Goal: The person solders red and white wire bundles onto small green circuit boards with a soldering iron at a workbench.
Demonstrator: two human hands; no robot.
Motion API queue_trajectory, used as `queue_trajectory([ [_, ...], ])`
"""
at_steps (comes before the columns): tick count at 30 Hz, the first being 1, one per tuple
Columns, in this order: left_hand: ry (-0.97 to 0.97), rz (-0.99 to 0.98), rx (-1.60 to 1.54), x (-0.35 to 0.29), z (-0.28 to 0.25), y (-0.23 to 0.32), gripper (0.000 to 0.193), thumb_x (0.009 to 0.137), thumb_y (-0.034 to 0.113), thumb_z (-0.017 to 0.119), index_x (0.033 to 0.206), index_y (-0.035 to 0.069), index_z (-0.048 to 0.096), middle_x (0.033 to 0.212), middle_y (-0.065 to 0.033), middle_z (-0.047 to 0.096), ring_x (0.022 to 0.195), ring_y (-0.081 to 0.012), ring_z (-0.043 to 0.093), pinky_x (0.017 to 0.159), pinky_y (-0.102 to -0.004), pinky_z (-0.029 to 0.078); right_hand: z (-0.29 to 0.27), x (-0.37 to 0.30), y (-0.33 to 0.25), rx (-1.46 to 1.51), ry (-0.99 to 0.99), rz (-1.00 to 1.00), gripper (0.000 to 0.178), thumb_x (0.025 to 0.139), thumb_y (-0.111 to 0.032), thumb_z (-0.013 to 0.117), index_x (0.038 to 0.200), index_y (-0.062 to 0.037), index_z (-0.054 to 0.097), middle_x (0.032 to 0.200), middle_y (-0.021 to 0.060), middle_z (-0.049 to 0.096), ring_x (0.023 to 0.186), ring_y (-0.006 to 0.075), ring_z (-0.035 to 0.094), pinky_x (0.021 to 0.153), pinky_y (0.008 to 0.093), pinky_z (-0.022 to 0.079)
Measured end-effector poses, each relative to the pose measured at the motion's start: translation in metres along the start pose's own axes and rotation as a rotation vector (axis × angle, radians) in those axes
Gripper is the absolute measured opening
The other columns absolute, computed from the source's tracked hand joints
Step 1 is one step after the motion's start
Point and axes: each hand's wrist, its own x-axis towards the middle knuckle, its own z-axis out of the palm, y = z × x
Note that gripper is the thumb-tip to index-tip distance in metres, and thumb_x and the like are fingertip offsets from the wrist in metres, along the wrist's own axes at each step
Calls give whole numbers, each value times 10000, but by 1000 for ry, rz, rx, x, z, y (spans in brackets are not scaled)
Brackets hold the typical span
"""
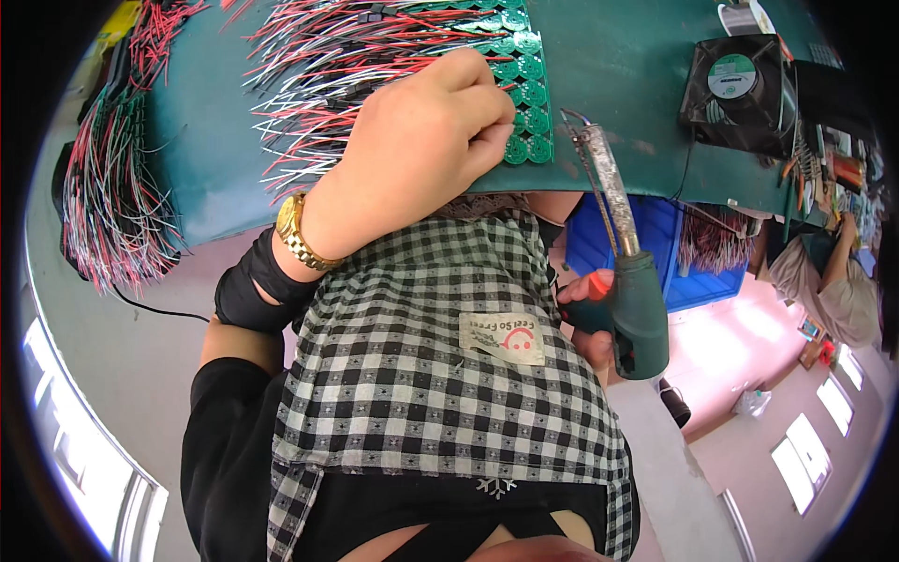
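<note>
My left hand, with a gold watch at its wrist, rests over the circuit boards, its fingers curled into a pinch. Whatever lies between the fingertips is hidden. Beneath and beyond it, a panel of small round green circuit boards lies on the bench, with rows of red, white and black wires fanning out to the left. My right hand is wrapped around the dark green handle of a soldering iron. Its metal barrel points up toward the bench edge, right of the boards, with a thin feed tube alongside.
A black fan stands at the bench's right, near a solder spool. Wire bundles hang over the left end of the green bench mat. Below the right edge is a blue crate with more wires. Another person sits at far right.
</note>
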Motion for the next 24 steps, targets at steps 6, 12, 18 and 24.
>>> queue_trajectory([
  [6, 107, -88, 122, 5, 14, 4, 81, 692, 42, 698, 742, 50, 635, 757, -28, 578, 614, -181, 589, 540, -276, 477, -7, 3, -14, -75, -125, 133, 593, 793, -499, 642, 1069, 19, 557, 844, 84, 603, 799, 185, 580, 714, 301, 462],
  [12, 119, -103, 159, 5, 17, 4, 74, 686, 59, 700, 729, 55, 640, 763, -21, 587, 610, -182, 587, 536, -280, 475, -3, 6, -18, 25, -124, 208, 529, 783, -455, 659, 1006, 19, 584, 898, 96, 606, 829, 191, 568, 726, 313, 451],
  [18, 138, -103, 175, 5, 18, 5, 67, 678, 59, 698, 720, 64, 646, 753, -20, 586, 606, -189, 584, 537, -286, 477, -7, 9, -11, -39, -198, 129, 517, 785, -451, 656, 993, 16, 579, 880, 87, 605, 791, 196, 567, 693, 307, 443],
  [24, 141, -111, 173, 5, 19, 6, 60, 673, 66, 693, 711, 69, 646, 751, -17, 588, 612, -194, 589, 539, -292, 481, -5, 7, -18, -132, -172, 111, 559, 789, -488, 647, 1003, 21, 567, 823, 86, 606, 755, 184, 576, 643, 284, 445],
])
